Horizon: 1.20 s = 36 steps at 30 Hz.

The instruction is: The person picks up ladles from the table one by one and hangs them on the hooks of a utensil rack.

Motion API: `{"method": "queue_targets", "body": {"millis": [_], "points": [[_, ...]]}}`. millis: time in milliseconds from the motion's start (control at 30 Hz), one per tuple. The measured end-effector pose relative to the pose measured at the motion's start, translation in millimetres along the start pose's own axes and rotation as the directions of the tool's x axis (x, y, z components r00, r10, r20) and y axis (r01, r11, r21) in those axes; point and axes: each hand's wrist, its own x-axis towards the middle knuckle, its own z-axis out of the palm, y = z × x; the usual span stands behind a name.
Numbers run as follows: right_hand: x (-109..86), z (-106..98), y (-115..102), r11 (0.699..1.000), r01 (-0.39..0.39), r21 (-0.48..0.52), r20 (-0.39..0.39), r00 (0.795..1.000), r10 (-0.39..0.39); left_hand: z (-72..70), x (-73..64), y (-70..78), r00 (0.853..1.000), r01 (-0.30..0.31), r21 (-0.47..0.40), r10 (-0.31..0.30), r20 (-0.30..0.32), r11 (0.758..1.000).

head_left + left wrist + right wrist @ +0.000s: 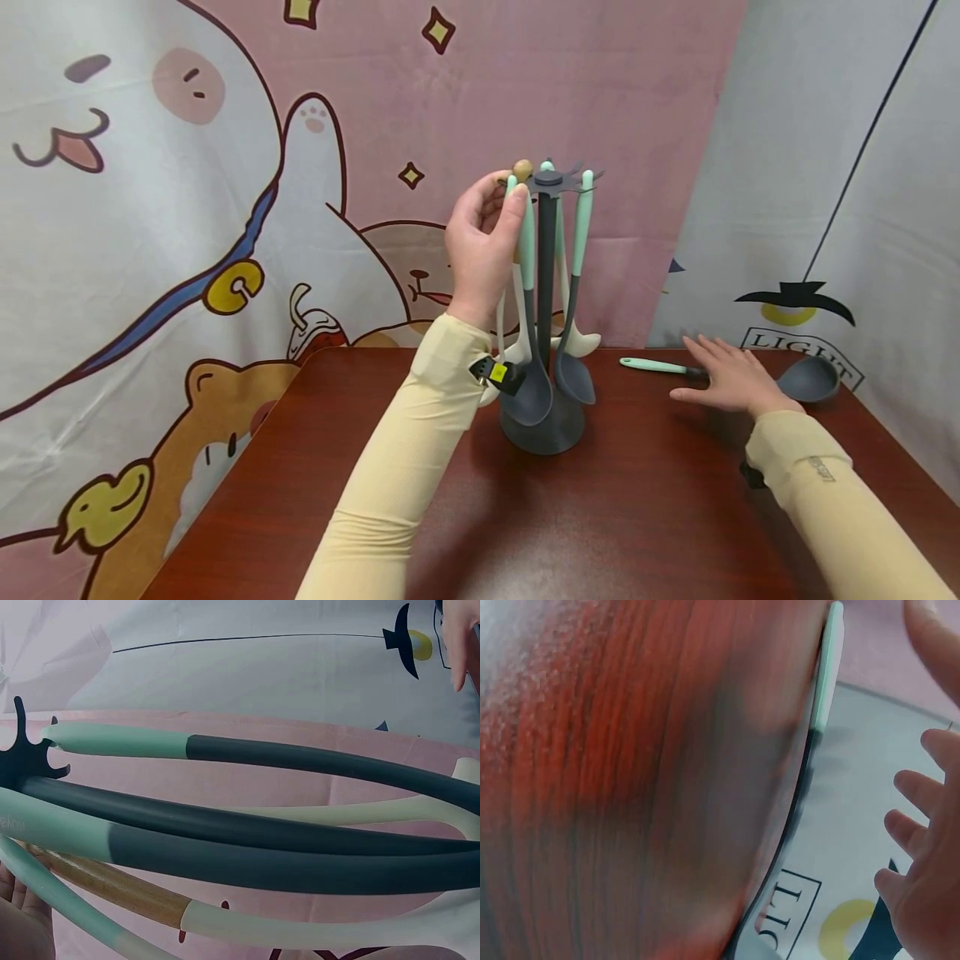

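Note:
At the top of a dark utensil stand [545, 275], my left hand [483, 242] pinches the upper end of a mint-handled utensil [45, 881] with a pale shaft; its head is mostly hidden behind my wrist. Beside it hang a wooden-handled pale utensil [135, 885], a dark ladle [529, 396], a dark spoon [576, 379] and a pale utensil [583, 342]. My right hand [731, 375] spreads its fingers over another ladle [808, 380], which lies on the table with its mint handle pointing left. The right wrist view shows those fingers apart from its handle [827, 667].
The stand's round base [543, 432] rests on a reddish-brown wooden table [637, 517]. Close behind the table's back edge hangs a cartoon-printed cloth [615, 92], which continues along the right side.

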Motion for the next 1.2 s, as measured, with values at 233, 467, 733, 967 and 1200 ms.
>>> {"method": "queue_targets", "body": {"millis": [233, 467, 733, 967, 1200], "points": [[4.5, 1.8, 7.8, 1.0, 0.004, -0.026, -0.015, 1.0, -0.005, 0.4, -0.2, -0.5, 1.0, -0.005, -0.005, 0.005, -0.001, 1.0], [8.4, 3.2, 13.0, 1.0, -0.018, -0.008, -0.016, 1.0, 0.018, 0.3, 0.1, -1.5, 1.0, -0.005, -0.001, 0.005, -0.003, 1.0], [10.5, 2.1, 15.0, 0.996, -0.076, 0.046, -0.005, 0.997, 0.077, 0.1, -0.2, -0.8, 1.0, -0.014, 0.001, 0.014, 0.004, 1.0], [9.6, 4.1, 18.3, 0.991, -0.122, 0.051, -0.006, 0.992, 0.122, 0.6, -0.4, -0.8, 1.0, -0.012, 0.001, 0.012, 0.002, 1.0], [10.1, 5.4, 23.4, 0.983, -0.177, 0.043, -0.015, 0.984, 0.178, 0.6, 0.3, -1.0, 1.0, -0.023, 0.004, 0.023, -0.003, 1.0]]}}
